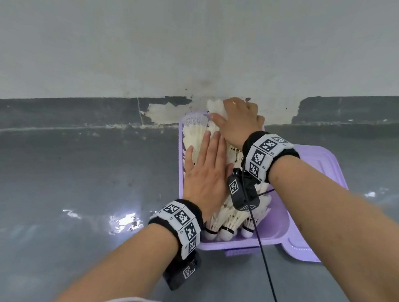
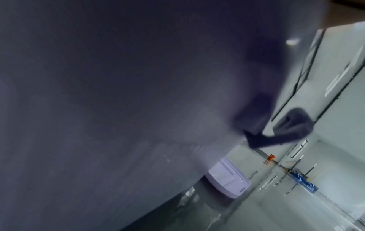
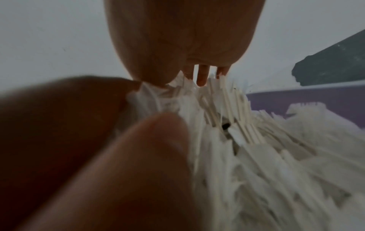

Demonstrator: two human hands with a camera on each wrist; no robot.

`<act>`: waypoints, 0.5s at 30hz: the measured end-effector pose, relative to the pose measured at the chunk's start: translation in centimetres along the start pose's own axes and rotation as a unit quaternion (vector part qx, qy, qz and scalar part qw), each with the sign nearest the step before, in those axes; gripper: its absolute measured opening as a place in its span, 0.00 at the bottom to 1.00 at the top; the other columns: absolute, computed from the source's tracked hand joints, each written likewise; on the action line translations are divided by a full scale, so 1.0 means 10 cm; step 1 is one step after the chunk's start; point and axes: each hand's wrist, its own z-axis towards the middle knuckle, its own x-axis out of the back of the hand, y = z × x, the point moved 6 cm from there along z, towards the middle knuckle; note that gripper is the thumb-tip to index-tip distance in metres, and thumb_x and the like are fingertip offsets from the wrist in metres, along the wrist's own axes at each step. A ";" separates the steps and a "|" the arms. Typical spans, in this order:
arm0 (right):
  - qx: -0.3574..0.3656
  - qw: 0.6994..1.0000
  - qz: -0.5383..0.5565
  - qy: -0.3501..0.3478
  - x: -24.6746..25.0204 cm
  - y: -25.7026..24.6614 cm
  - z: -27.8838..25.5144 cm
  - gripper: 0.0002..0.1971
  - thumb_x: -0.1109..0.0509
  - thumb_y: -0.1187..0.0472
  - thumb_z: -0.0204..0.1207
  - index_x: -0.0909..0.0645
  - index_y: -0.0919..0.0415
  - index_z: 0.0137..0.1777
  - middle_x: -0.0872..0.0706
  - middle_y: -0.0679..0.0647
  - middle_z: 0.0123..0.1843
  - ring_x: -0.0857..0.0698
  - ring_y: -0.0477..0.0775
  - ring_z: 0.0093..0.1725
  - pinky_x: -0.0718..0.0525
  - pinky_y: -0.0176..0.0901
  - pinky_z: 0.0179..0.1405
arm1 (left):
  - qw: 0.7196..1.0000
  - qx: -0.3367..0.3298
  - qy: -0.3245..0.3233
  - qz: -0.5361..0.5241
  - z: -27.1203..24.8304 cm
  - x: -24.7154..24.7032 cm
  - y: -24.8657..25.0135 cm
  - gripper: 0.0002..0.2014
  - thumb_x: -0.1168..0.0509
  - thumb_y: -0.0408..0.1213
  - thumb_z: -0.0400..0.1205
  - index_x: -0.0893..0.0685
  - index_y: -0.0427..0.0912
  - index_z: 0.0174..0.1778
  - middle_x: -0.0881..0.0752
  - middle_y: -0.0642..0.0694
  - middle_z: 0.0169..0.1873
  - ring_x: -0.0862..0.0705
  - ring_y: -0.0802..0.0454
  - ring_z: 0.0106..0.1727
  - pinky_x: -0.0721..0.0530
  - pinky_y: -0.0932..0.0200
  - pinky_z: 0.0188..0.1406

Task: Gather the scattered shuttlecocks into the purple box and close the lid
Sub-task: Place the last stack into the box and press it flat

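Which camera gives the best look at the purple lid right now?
The head view: the purple lid lies flat on the floor, right of the box, partly hidden by the right forearm. The left wrist view catches only a small, pale, blurry piece of it. The right wrist view shows shuttlecocks and box wall, no lid.

Pale grey wall [image 1: 156,35], faintly stained and scuffed. Along its foot a dark grey painted band [image 1: 50,108]; the paint has flaked off in one patch [image 1: 165,113], showing cream plaster beneath. Floor [image 1: 54,184] dark grey, glossy, with bright glare patches [image 1: 124,220] and a few dark specks. From the left wrist camera, much blurred: pale floor with dark lines and a blue object [image 2: 304,179] lying far off.
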 end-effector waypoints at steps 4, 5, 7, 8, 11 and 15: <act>-0.047 0.998 0.029 -0.023 -0.10 0.19 -0.01 0.24 0.51 0.43 0.81 0.26 0.49 0.70 0.37 0.48 0.82 0.43 0.56 0.81 0.43 0.65 0.76 | 0.998 -0.005 -0.059 0.016 0.02 -0.10 -0.01 0.30 0.60 0.48 0.86 0.51 0.40 0.84 0.50 0.44 0.85 0.56 0.45 0.85 0.59 0.39 0.80; -0.055 0.997 0.042 -0.017 -0.11 0.23 -0.03 0.22 0.51 0.44 0.81 0.24 0.50 0.66 0.32 0.48 0.79 0.40 0.56 0.80 0.41 0.64 0.75 | 0.998 -0.007 -0.068 0.011 0.03 -0.10 0.00 0.30 0.62 0.49 0.86 0.51 0.41 0.84 0.50 0.45 0.85 0.56 0.46 0.85 0.58 0.39 0.81; -0.061 0.997 0.052 -0.010 -0.12 0.26 -0.06 0.17 0.51 0.46 0.80 0.22 0.50 0.54 0.25 0.50 0.70 0.34 0.57 0.75 0.37 0.64 0.72 | 0.997 -0.009 -0.075 0.013 0.03 -0.09 0.01 0.30 0.63 0.49 0.86 0.49 0.40 0.84 0.48 0.45 0.84 0.54 0.46 0.85 0.55 0.37 0.81; -0.065 0.996 0.051 -0.019 -0.13 0.25 -0.06 0.17 0.51 0.46 0.79 0.23 0.51 0.52 0.24 0.50 0.68 0.33 0.57 0.74 0.37 0.64 0.72 | 0.997 -0.010 -0.075 0.016 0.03 -0.09 0.02 0.30 0.62 0.49 0.86 0.48 0.40 0.84 0.47 0.44 0.84 0.53 0.46 0.85 0.54 0.36 0.81; -0.068 0.995 0.028 -0.063 -0.18 0.20 -0.02 0.22 0.54 0.42 0.73 0.24 0.55 0.40 0.20 0.56 0.62 0.28 0.62 0.70 0.33 0.65 0.71 | 0.995 -0.009 -0.089 0.034 0.01 -0.07 0.02 0.31 0.53 0.49 0.86 0.47 0.38 0.84 0.45 0.43 0.84 0.51 0.44 0.85 0.55 0.36 0.80; -0.060 0.995 0.021 -0.072 -0.20 0.15 0.05 0.20 0.52 0.47 0.79 0.37 0.55 0.27 0.22 0.60 0.45 0.23 0.60 0.50 0.30 0.50 0.57 | 0.993 -0.009 -0.101 0.067 0.01 -0.02 0.00 0.32 0.52 0.50 0.86 0.46 0.37 0.83 0.42 0.41 0.83 0.48 0.44 0.85 0.56 0.33 0.80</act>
